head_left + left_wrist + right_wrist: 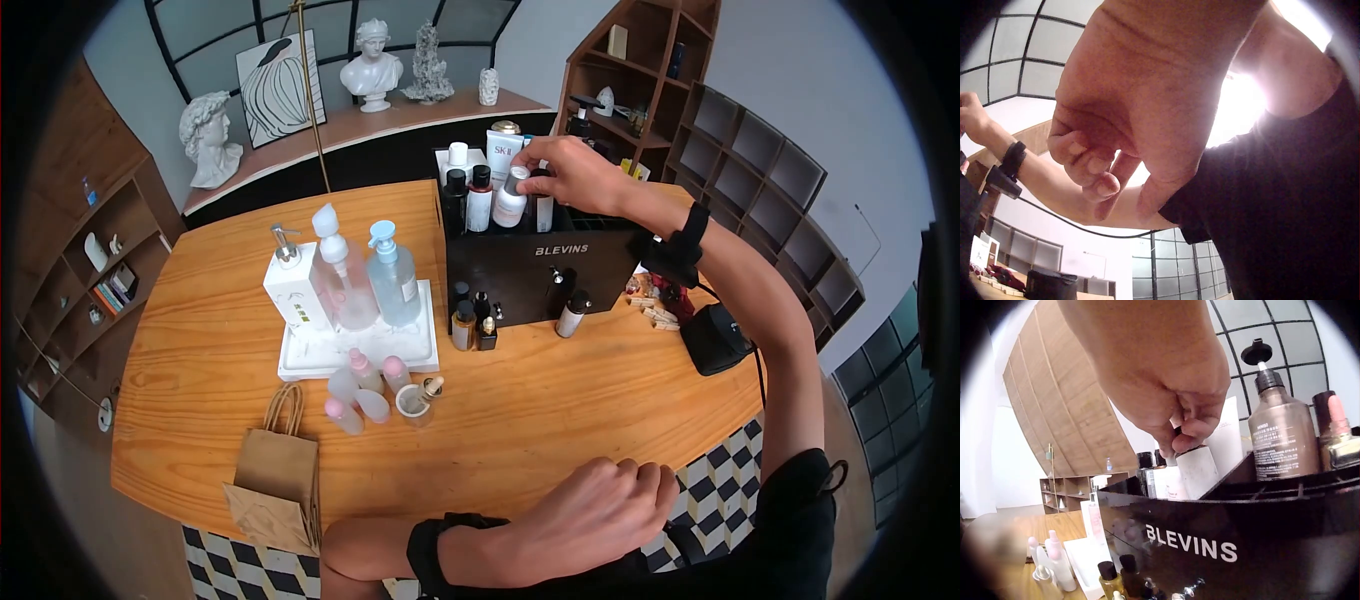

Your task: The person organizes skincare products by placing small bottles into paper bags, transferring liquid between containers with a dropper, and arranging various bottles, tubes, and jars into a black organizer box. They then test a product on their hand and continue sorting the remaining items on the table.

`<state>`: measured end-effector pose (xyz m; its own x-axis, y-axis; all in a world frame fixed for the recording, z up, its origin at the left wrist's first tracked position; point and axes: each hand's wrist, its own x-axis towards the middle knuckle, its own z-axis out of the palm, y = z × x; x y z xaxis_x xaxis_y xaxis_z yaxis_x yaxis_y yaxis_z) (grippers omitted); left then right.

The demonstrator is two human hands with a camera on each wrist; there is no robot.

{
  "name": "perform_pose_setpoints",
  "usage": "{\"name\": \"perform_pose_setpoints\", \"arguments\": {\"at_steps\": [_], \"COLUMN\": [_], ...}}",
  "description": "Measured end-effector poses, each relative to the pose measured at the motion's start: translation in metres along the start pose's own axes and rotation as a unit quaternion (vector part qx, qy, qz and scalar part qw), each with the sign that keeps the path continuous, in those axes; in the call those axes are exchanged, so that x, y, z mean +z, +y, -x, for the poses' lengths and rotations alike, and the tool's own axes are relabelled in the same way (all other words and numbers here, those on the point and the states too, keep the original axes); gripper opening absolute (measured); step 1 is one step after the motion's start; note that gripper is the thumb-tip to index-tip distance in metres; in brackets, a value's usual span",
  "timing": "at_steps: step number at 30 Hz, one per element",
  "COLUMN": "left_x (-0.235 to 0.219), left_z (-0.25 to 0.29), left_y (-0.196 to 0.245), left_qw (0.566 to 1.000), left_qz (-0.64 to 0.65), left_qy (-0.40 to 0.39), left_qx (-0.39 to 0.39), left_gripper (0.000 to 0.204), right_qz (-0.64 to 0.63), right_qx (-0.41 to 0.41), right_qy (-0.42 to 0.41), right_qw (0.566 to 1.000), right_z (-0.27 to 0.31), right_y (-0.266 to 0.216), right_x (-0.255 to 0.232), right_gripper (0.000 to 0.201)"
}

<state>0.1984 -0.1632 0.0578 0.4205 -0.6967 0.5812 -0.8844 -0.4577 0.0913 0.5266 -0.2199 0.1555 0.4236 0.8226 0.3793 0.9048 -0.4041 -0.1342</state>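
My right hand (578, 178) reaches over the black box (590, 262) marked BLEVINS. Its thumb and fingers pinch the top of a small white bottle (509, 210) with a greyish cap, which leans at the box's front left. Dark-capped bottles (480, 205) stand just left of it, and a white SK-II tube (503, 155) rises behind. In the right wrist view the fingertips of the hand (1175, 406) meet the bottle's top. My left hand (592, 512) holds nothing near the table's front edge, fingers loosely curled, as the left wrist view also shows.
A white tray (428, 345) with several pump bottles stands left of the box. Small pink-capped bottles (366, 372) lie before it, beside a folded paper bag (275, 465). Little bottles (463, 325) line the box's front; a black pouch (712, 340) sits at right.
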Motion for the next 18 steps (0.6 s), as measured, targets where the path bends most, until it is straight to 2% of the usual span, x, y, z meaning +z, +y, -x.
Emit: {"name": "perform_pose_setpoints", "arguments": {"at_steps": [4, 6, 8, 12, 14, 18], "left_x": [0.005, 0.006, 0.008, 0.005, 0.004, 0.006], "left_z": [0.000, 0.000, 0.000, -0.002, -0.001, 0.000], "left_y": [0.000, -0.001, 0.000, 0.001, 0.001, 0.002], "left_qw": [0.999, 1.000, 1.000, 1.000, 1.000, 1.000], "left_qz": [-0.016, -0.006, -0.005, -0.025, -0.024, -0.003], "left_qy": [-0.031, 0.005, 0.008, 0.008, 0.007, 0.015], "left_qx": [-0.010, -0.002, -0.005, -0.014, -0.012, -0.008], "left_gripper": [0.034, 0.032, 0.031, 0.029, 0.029, 0.030], "right_qz": [0.029, 0.026, 0.023, 0.022, -0.006, 0.006], "right_qx": [-0.060, -0.042, -0.024, -0.044, -0.004, -0.006], "right_qy": [0.030, 0.016, 0.006, 0.045, 0.055, 0.069], "right_qw": [0.997, 0.999, 0.999, 0.998, 0.998, 0.998], "right_z": [-0.002, -0.002, -0.002, 0.006, 0.013, 0.021], "right_y": [0.008, 0.005, 0.003, -0.003, -0.014, 0.001], "right_x": [0.015, 0.014, 0.015, 0.017, 0.011, 0.016], "right_gripper": [0.036, 0.036, 0.036, 0.035, 0.031, 0.032]}}
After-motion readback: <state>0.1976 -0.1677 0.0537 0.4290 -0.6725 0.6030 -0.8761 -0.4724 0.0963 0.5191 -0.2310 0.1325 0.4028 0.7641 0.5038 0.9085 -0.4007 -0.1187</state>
